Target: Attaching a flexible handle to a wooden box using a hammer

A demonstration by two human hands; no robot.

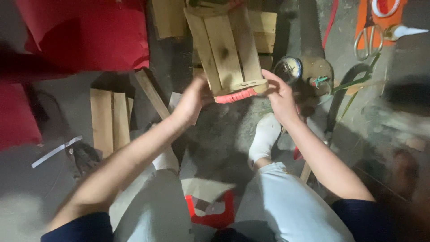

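Scene: A seated person holds a slatted wooden panel of pale planks with a red band along its near edge point(233, 54) up over a grey concrete floor point(224, 134), seen from above.
Left hand: The left hand point(192, 99) closes on the panel's near left corner; its fingers point(200, 86) are curled together around the edge, clamped on the wood.
Right hand: The right hand point(280, 96) meets the near right corner, where the red band ends; its fingers point(270, 78) are bent and close together, pressed on the end of the cross-piece. Motion blur hides whether they pinch something small there.
Panel: It hangs between the two sets of fingertips, tilted, its far end reaching away beyond the fingers towards the top of the view.
Progress: By appearance the slats are already joined and the red band covers the whole near edge; judging from the grip, the work now sits at the right end of that band, and how much remains cannot be told.
Surroundings: Beyond the right fingers lie a round spool of cord point(289, 69), metal scissors on an orange sheet point(368, 38) and a white glue nozzle point(405, 31). Out past the left fingers lie loose short wooden boards point(109, 118) and red cloth point(89, 33). A red plastic stool point(210, 217) shows beneath the knees.
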